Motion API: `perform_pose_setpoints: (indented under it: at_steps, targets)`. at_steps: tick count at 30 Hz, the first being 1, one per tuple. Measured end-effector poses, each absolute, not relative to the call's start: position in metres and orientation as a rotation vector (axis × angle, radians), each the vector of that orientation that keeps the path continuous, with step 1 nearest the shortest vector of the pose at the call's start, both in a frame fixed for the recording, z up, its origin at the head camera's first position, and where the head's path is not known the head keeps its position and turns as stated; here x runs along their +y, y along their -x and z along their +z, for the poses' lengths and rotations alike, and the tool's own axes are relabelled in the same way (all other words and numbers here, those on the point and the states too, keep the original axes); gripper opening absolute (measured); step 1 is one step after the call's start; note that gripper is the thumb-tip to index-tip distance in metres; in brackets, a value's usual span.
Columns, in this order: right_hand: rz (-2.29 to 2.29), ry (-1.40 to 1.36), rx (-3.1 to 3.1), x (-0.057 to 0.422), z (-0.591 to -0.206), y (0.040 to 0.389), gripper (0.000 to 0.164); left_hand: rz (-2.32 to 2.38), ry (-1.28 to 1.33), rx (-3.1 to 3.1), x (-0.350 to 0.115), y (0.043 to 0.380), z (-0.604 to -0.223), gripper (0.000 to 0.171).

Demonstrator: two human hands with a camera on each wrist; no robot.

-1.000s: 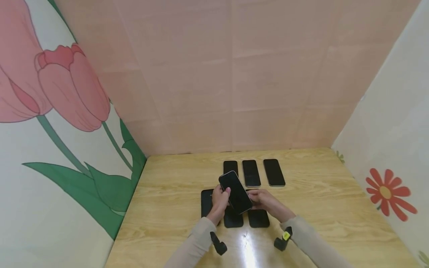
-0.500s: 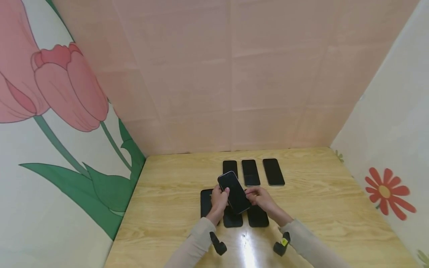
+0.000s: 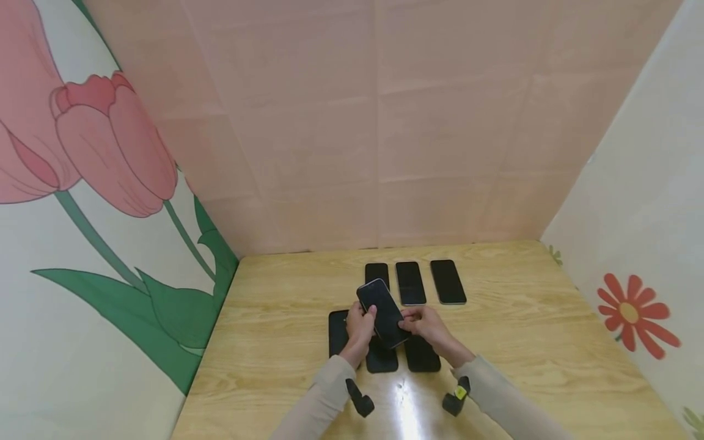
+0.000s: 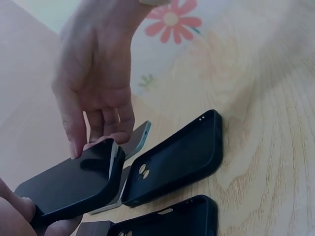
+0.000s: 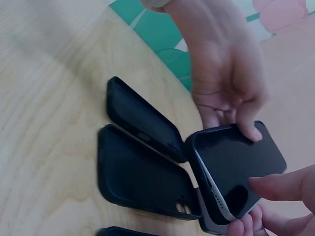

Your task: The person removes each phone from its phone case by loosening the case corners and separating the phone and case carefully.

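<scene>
A phone [image 3: 388, 313] with a dark screen is held tilted over the table, partly seated in a black phone case [image 5: 193, 147]. Its silver end edge stands out from the case along one short side, as the right wrist view shows. My left hand [image 3: 360, 329] grips phone and case by the left side, thumb on the screen. My right hand [image 3: 431, 328] pinches the near right corner, its thumb on the glass and its fingers curled at the edge. Below lie three black phone cases [image 5: 147, 174], hollow side up, partly covered by the hands and phone.
Three dark-screened phones lie in a row behind the hands: a left phone [image 3: 376, 271], a middle phone [image 3: 410, 283] and a right phone [image 3: 448, 282]. They rest on a wooden table [image 3: 528, 342], bounded by a pink back wall [image 3: 462, 153] and printed side walls.
My right hand has shifted slightly left, and its thumb has come over the phone's near right corner. The left hand keeps its grip on the phone and case, almost unmoved.
</scene>
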State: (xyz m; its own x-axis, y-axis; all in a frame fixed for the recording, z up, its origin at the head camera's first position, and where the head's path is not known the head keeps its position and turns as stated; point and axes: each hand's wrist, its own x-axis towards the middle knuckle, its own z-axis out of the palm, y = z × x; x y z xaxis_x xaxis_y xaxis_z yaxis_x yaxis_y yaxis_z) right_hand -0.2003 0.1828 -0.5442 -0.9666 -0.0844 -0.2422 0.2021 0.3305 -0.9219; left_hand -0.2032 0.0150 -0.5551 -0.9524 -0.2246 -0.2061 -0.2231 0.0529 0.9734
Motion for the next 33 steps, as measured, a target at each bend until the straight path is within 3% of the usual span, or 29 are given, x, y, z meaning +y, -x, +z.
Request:
perform_pose_setpoints:
  at_steps: [13, 33]
  targets:
    - [-1.648, 0.043, 2.289, 0.192, -0.522, 0.204, 0.024, -2.38, -0.402, -2.096, 0.012, 0.203, -0.553, 0.023]
    - [-1.66, 0.035, 2.272, 0.198, -0.536, 0.206, 0.022, -2.485, -0.341, -2.122, 0.006, 0.206, -0.552, 0.026]
